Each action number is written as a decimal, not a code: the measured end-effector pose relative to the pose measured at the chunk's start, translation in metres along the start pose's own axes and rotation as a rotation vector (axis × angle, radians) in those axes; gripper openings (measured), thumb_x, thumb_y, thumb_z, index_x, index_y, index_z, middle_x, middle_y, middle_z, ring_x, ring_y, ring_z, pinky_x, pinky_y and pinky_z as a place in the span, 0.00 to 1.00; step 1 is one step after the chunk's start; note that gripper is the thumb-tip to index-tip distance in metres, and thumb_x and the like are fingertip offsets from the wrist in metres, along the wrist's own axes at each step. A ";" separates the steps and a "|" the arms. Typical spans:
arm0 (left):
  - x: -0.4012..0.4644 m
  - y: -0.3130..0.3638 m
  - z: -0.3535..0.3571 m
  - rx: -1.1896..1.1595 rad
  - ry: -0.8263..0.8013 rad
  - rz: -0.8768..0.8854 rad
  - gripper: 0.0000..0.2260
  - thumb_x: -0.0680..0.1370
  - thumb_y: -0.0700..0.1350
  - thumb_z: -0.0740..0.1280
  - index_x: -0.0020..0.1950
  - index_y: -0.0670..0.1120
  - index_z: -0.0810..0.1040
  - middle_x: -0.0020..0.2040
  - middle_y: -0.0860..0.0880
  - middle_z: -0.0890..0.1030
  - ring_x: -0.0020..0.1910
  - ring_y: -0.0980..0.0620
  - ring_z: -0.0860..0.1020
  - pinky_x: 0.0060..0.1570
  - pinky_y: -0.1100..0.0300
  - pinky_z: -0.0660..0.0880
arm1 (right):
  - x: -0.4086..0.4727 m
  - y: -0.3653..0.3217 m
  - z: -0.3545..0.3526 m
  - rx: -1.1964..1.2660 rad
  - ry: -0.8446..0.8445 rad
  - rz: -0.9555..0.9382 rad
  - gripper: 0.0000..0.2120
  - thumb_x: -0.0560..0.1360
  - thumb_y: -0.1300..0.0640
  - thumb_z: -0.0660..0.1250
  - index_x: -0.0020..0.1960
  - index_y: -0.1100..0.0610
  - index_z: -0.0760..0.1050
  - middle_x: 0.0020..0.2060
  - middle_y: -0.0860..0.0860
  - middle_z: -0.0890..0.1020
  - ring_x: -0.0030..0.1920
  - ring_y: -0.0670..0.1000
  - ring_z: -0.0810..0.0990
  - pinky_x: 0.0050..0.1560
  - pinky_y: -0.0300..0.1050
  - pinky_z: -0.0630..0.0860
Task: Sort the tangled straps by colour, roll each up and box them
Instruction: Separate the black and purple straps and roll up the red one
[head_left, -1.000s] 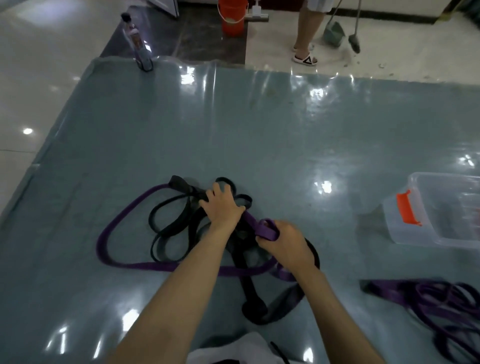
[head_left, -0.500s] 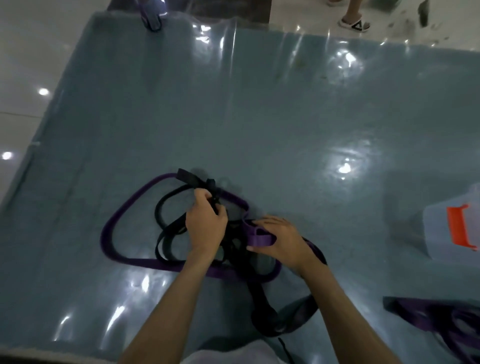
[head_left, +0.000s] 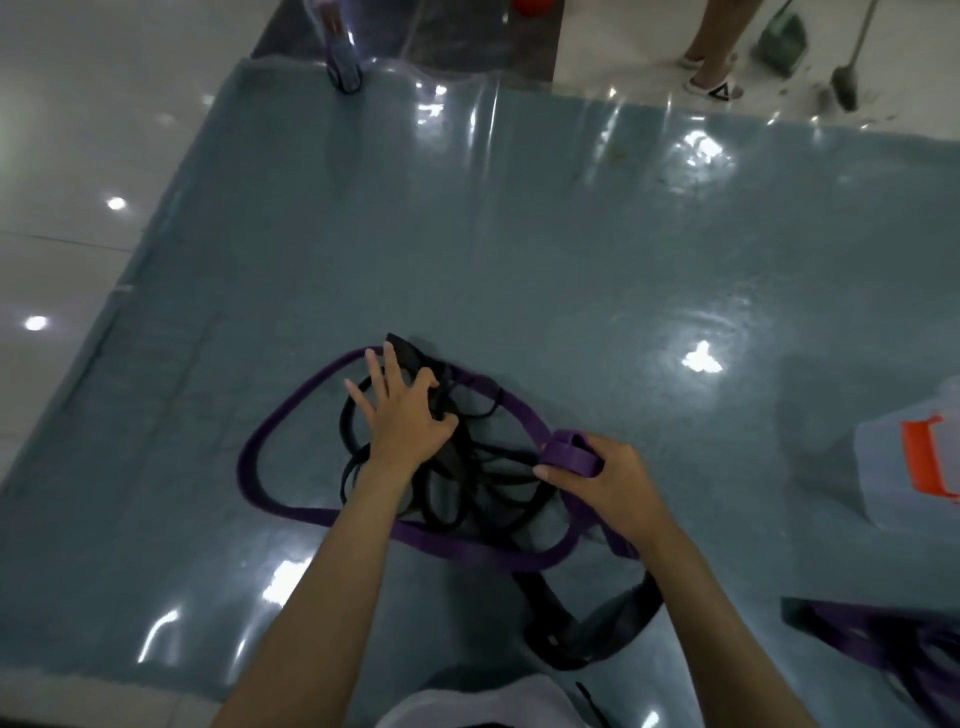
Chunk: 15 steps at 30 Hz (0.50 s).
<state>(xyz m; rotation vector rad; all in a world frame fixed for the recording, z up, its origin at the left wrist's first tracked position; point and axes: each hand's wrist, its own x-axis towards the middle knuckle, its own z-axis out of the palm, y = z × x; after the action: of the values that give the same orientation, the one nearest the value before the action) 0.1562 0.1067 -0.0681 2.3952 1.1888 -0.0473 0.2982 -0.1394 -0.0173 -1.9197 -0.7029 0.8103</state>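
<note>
A flat purple strap (head_left: 291, 512) loops wide around a knot of black straps (head_left: 470, 483) near the table's (head_left: 571, 270) front edge, on glossy plastic sheeting. The left hand (head_left: 402, 415) presses spread fingers onto the black webbing; the right hand (head_left: 605, 480) grips a rolled purple end. A clear box (head_left: 893, 467) sits at the right edge.

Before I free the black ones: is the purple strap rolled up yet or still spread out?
Mostly spread. The purple strap lies in a wide loop around the black straps; only its end is folded over in the right hand.
</note>
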 end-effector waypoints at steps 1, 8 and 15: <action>0.003 -0.003 -0.002 -0.015 -0.035 0.000 0.17 0.73 0.52 0.73 0.55 0.51 0.69 0.86 0.40 0.41 0.84 0.40 0.34 0.76 0.29 0.32 | -0.003 -0.004 -0.001 -0.009 0.003 -0.010 0.21 0.65 0.32 0.79 0.48 0.46 0.86 0.40 0.47 0.87 0.41 0.50 0.85 0.42 0.45 0.81; -0.022 -0.001 -0.009 -0.181 0.007 0.054 0.15 0.77 0.46 0.72 0.52 0.47 0.66 0.59 0.45 0.75 0.54 0.41 0.78 0.52 0.49 0.74 | -0.026 -0.031 0.006 -0.004 0.017 -0.067 0.18 0.68 0.38 0.80 0.46 0.51 0.86 0.38 0.48 0.87 0.38 0.49 0.85 0.40 0.45 0.81; -0.068 0.002 -0.004 -0.014 0.013 0.238 0.14 0.79 0.49 0.71 0.62 0.46 0.75 0.64 0.44 0.78 0.62 0.41 0.77 0.60 0.46 0.73 | -0.039 -0.059 0.002 0.079 0.149 -0.139 0.08 0.71 0.53 0.82 0.43 0.47 0.83 0.33 0.36 0.84 0.32 0.35 0.79 0.35 0.28 0.73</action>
<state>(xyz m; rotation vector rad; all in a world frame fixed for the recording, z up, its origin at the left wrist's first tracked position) 0.1144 0.0565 -0.0479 2.5105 0.8985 0.0519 0.2635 -0.1422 0.0447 -1.8175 -0.6944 0.5936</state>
